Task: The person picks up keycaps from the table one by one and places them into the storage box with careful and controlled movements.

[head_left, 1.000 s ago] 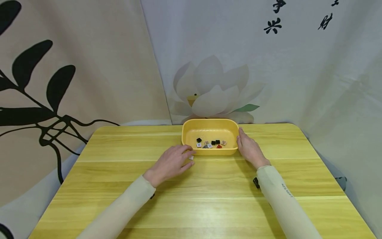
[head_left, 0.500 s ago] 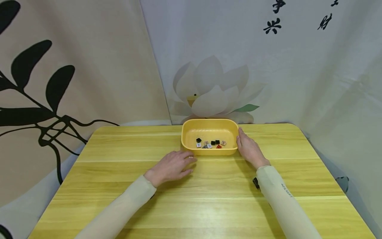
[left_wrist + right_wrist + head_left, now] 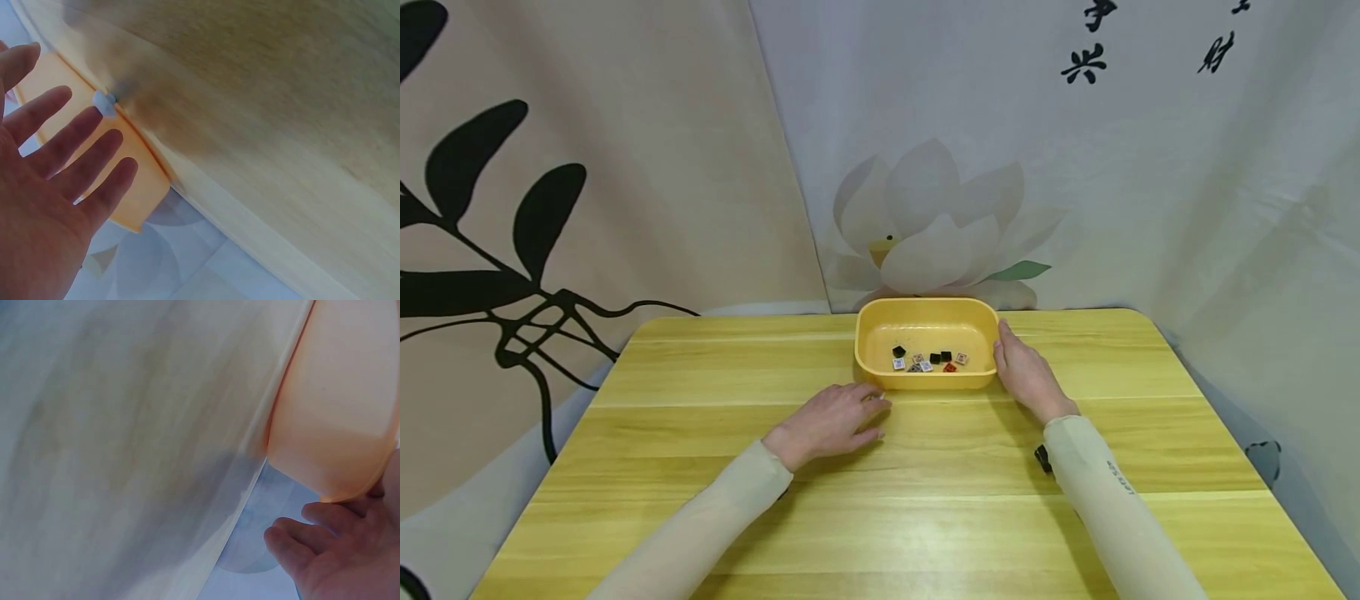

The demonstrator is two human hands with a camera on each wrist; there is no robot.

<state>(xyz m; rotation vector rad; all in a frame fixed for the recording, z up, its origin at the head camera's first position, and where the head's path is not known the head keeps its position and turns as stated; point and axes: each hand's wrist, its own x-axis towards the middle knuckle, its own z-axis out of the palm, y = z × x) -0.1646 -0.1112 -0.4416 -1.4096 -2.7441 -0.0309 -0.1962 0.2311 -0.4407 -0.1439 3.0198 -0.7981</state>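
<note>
My left hand is just before the front left corner of a yellow plastic basin, palm down with fingers spread and nearly straight. A small white piece with a grey-blue stub sits by the middle fingertip in the left wrist view; the head view shows only a sliver of it. Inside the basin lie several small squarish pieces: black ones, white ones with print, and a red one. My right hand rests its extended fingers against the basin's right end, with some fingers free beside it.
The basin stands at the far edge of a wooden table, close to a hanging cloth printed with leaves and a lotus. Both forearms, in pale sleeves, lie over the near part of the table.
My left hand has drawn back slightly from the basin's front wall, and its fingers now hide most of the small white piece. My right hand has stayed at the basin's end.
</note>
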